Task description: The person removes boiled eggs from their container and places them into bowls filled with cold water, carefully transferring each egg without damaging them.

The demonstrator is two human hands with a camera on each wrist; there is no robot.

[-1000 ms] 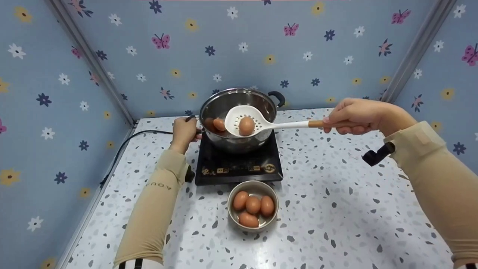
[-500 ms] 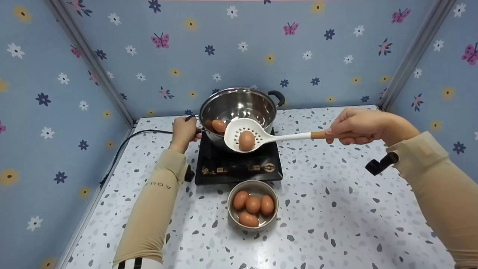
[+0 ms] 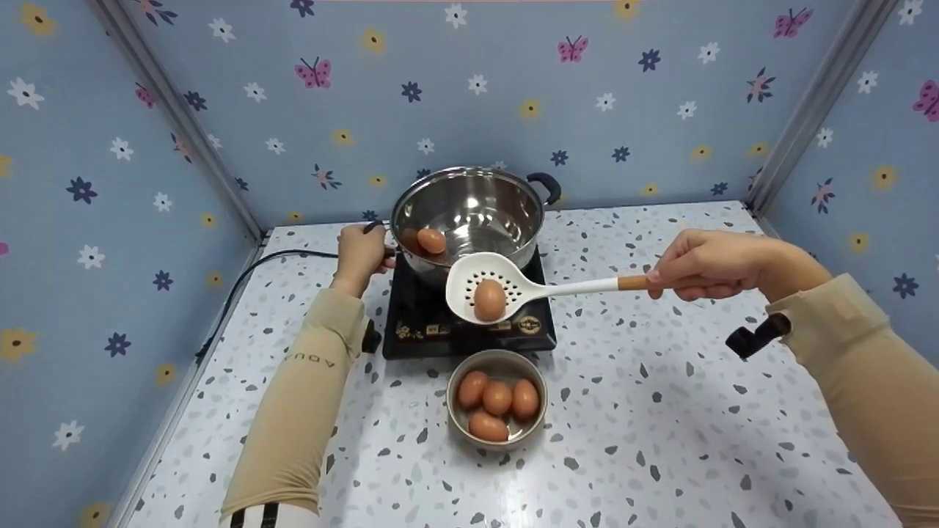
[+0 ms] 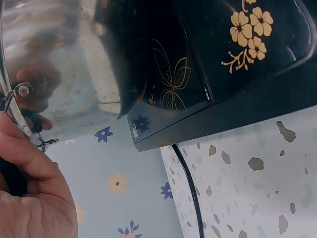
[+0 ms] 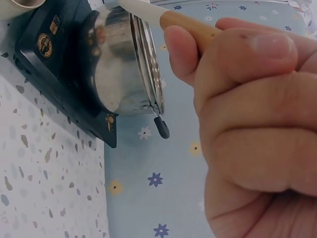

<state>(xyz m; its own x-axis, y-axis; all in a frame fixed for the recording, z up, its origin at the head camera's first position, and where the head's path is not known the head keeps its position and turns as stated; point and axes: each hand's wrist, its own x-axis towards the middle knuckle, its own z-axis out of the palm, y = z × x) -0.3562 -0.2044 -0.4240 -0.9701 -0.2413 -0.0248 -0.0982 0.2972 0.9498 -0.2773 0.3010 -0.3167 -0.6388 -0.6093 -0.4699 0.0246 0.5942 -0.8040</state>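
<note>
My right hand grips the wooden handle of a white slotted spoon; its fingers curl round that handle in the right wrist view. A brown egg lies in the spoon's bowl, over the front of the black induction cooker. My left hand holds the black left handle of the steel pot, and in the left wrist view the fingers wrap it. Another brown egg sits inside the pot at the left. Nearer me stands a small metal bowl with several brown eggs in it.
The cooker and bowl stand on a white speckled table. A black cord runs left from the cooker. Flower-patterned walls close off the back and both sides. The pot's right handle sticks out towards the back.
The right hand has brought the slotted spoon and its egg from above the pot towards me, past the front rim. The left hand stays on the pot handle.
</note>
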